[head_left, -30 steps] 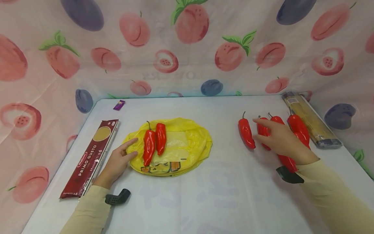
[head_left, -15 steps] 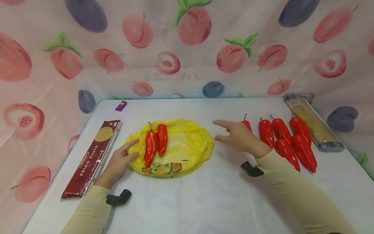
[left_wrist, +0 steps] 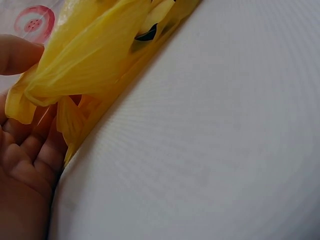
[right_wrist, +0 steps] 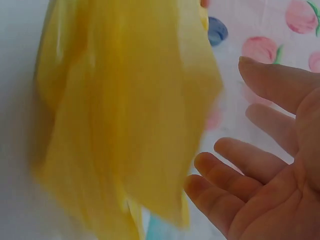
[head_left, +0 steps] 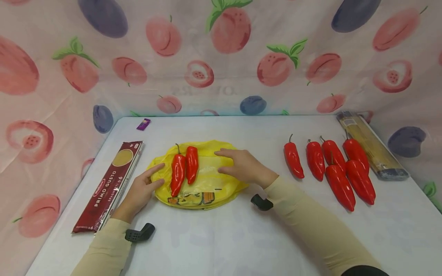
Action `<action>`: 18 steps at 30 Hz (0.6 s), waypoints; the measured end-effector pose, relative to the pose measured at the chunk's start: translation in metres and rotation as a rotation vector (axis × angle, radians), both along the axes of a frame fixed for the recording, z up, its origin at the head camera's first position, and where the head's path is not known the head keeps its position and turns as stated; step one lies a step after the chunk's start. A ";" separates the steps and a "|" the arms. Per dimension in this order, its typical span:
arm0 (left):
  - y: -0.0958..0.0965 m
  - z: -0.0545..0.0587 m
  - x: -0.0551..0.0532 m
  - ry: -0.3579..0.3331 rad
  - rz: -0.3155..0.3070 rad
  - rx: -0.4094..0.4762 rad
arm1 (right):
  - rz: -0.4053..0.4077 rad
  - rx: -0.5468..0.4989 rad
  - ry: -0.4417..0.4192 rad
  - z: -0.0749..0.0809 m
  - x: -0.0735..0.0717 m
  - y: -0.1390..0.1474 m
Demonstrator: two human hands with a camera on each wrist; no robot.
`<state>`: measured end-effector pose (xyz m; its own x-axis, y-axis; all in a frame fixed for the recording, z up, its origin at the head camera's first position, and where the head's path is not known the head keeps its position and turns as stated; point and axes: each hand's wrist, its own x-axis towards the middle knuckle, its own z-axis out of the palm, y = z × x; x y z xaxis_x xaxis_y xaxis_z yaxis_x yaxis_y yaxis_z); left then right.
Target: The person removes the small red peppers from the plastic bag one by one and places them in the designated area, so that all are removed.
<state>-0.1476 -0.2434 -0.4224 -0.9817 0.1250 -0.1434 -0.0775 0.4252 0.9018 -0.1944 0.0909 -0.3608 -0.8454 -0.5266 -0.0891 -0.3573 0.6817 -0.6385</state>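
A flattened yellow plastic bag lies mid-table in the head view, with two red peppers side by side on its left part. My left hand rests at the bag's left edge, thumb and index finger spread apart over it. In the left wrist view, its other fingers are partly hidden by the bag's folds. My right hand is over the bag's right part, its palm facing left. The right wrist view shows these fingers loosely extended beside the yellow plastic, with nothing in them.
Several more red peppers lie at the right. Behind them is a clear pack of spaghetti. A dark red spaghetti pack lies left of the bag, and a small purple packet sits near the back left corner.
My right hand has moved left from above the red peppers at the right to the bag, uncovering those peppers. My left hand stays at the bag's left edge.
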 end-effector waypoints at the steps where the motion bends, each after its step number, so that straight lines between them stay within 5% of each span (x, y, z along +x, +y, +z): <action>1: 0.000 0.000 0.000 0.002 0.001 -0.001 | 0.004 -0.003 0.001 -0.002 0.000 -0.005; 18: -0.001 0.000 0.000 0.009 -0.009 -0.015 | 0.031 -0.024 -0.094 -0.029 -0.005 -0.067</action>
